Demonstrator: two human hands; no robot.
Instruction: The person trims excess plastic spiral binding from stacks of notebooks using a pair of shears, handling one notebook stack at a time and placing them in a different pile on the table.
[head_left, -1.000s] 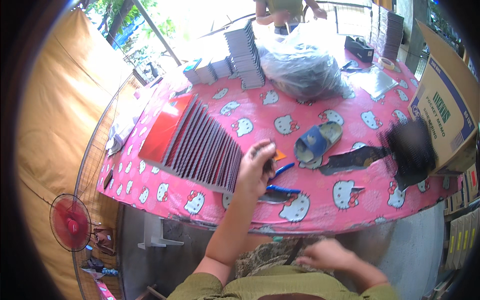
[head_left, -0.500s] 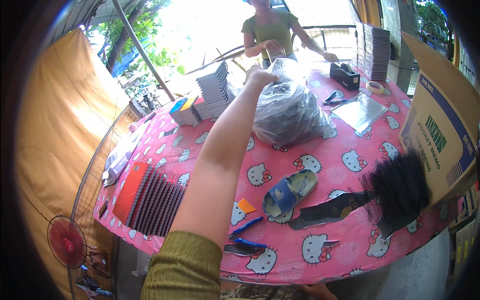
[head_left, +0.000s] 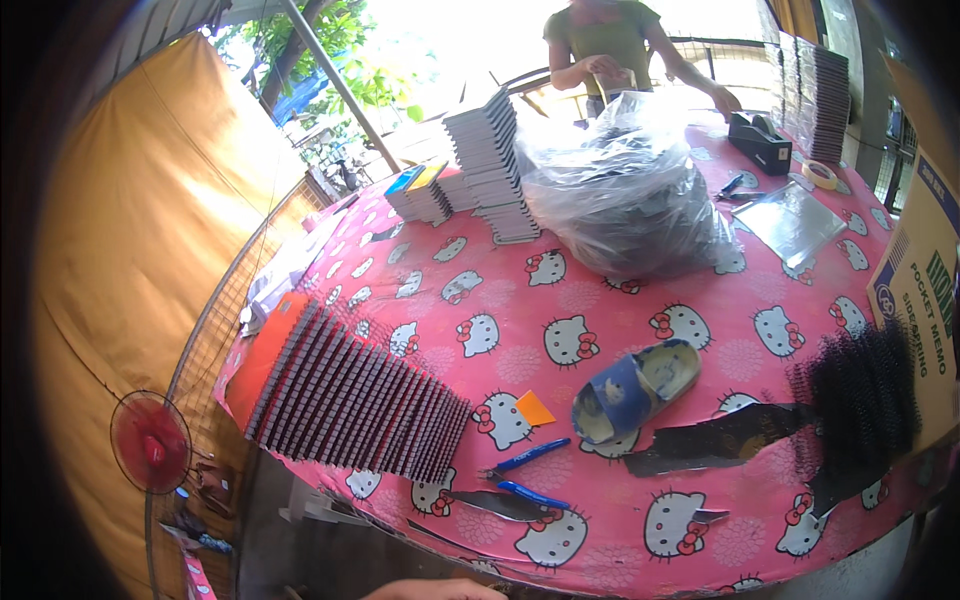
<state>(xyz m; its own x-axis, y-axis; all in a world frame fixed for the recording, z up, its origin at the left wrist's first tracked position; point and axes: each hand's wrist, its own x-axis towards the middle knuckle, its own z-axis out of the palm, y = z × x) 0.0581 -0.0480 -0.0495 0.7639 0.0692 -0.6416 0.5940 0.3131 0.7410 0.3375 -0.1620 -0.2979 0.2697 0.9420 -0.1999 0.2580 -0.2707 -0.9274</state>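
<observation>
At the bottom edge only a strip of my left hand (head_left: 435,590) shows, below the table's front edge; its fingers are cut off from sight. My right hand is out of the picture. Nearest to the left hand on the table are blue-handled nippers (head_left: 532,455) and a dark strip of material (head_left: 497,504). Just beyond lies a row of spiral-bound notebooks (head_left: 355,395) with red covers. A large clear plastic bag (head_left: 630,190) with dark contents stands at the far middle, with neither of my hands on it.
A blue slide sandal (head_left: 637,390), an orange paper piece (head_left: 535,408) and black binding coils (head_left: 862,400) lie on the pink table cover. Notebook stacks (head_left: 490,165) stand behind. A carton (head_left: 925,270) is at right. Across the table, a co-worker (head_left: 610,45) reaches toward a tape dispenser (head_left: 760,145).
My left arm has let go of the plastic bag and drawn back to the bottom edge, uncovering the notebook row. The view has shifted left. The co-worker's hand is now by the tape dispenser.
</observation>
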